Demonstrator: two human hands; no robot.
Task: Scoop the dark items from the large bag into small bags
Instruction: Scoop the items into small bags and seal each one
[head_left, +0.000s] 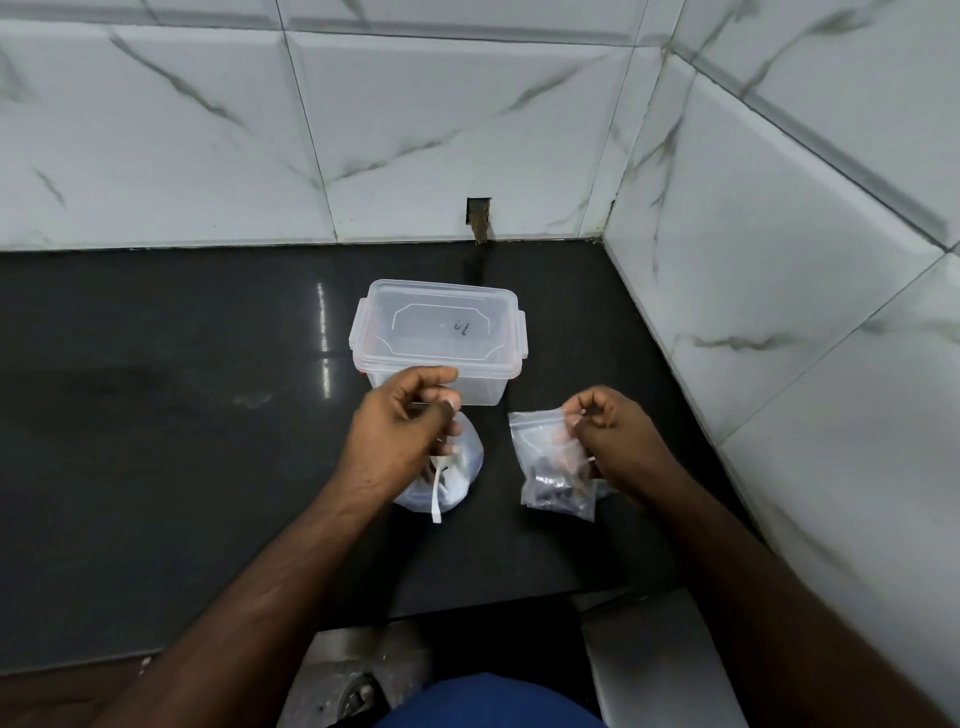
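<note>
On the glossy black desk (182, 415) the right hand (608, 431) pinches the top of 1 small clear zip bag (556, 467), with dark lumpy items (553, 486) at its bottom. The left hand (400, 421) is curled above the large crumpled bag (457, 473), perhaps gripping its neck; a white spoon (436, 493) sticks out. Behind stands a clear rectangular plastic box (441, 332), lid closed.
</note>
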